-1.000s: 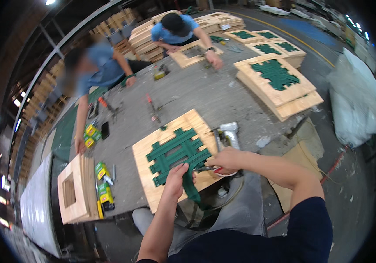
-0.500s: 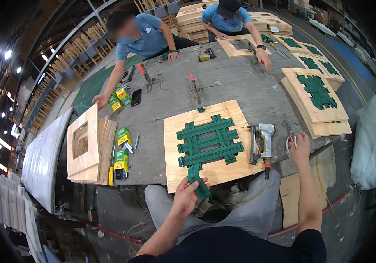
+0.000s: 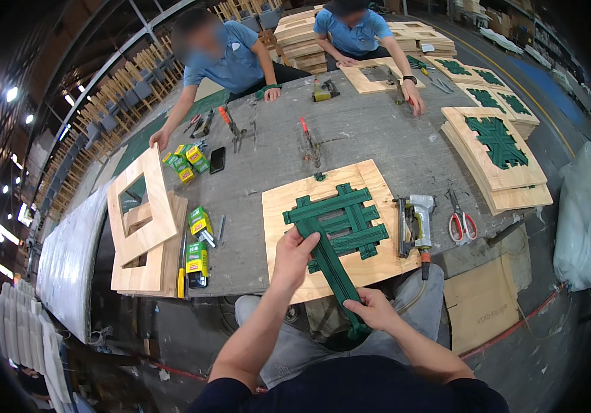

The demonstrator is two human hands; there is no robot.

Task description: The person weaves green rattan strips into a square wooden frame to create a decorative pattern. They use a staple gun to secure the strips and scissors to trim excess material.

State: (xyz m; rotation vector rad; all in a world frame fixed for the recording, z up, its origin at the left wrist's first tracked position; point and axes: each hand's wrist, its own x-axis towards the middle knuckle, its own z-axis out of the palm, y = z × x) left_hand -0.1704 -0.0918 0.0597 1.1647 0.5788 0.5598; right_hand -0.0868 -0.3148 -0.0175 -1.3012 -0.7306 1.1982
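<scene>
A long green webbing strap (image 3: 334, 273) stretches between my two hands, across the near part of a square plywood panel (image 3: 385, 186). My left hand (image 3: 292, 260) is closed on its upper part, thumb on top, over the left side of the panel. Lower down, past the panel's front edge and above my lap, my right hand (image 3: 376, 311) pinches the strap. Its lower end hangs toward my lap. Other green straps (image 3: 357, 239) lie woven across the panel's opening. To the right of the panel lie a nail-gun-like air stapler (image 3: 419, 219) and red-handled scissors (image 3: 462, 224).
Plywood frames (image 3: 140, 265) are stacked at left, where a co-worker's hand (image 3: 160, 140) holds the top one tilted. Green-and-yellow boxes (image 3: 197, 258) and a phone (image 3: 217, 160) lie nearby. Webbed panels (image 3: 498, 148) are piled at right. Another co-worker handles a frame (image 3: 371, 76) across the table.
My right hand has left the scissors on the table and taken the strap. My left hand has moved up over the panel, straightening the strap. The co-worker's frame at left has shifted and tilted.
</scene>
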